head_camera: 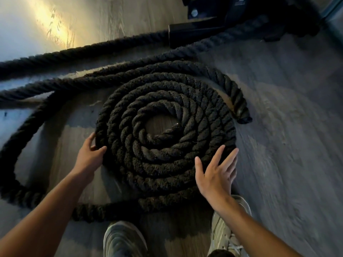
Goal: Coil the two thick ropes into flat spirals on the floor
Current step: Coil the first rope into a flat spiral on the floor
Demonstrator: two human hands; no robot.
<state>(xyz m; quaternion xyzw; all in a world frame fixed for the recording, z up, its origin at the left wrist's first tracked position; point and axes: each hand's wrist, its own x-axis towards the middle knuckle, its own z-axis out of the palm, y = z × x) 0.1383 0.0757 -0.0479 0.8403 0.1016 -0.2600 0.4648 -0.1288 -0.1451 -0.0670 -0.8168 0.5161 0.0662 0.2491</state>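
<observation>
Left hand (90, 156) grips rope coil (163, 158) on its left; right hand (217, 175) splayed opposite

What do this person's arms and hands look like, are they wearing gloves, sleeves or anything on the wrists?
The left hand and right hand are bare: no gloves, and no rings that I can see. The left forearm and right forearm are bare too, with no sleeve, watch or band visible up to the picture's edge. Below them show pale grey shoes.
</observation>
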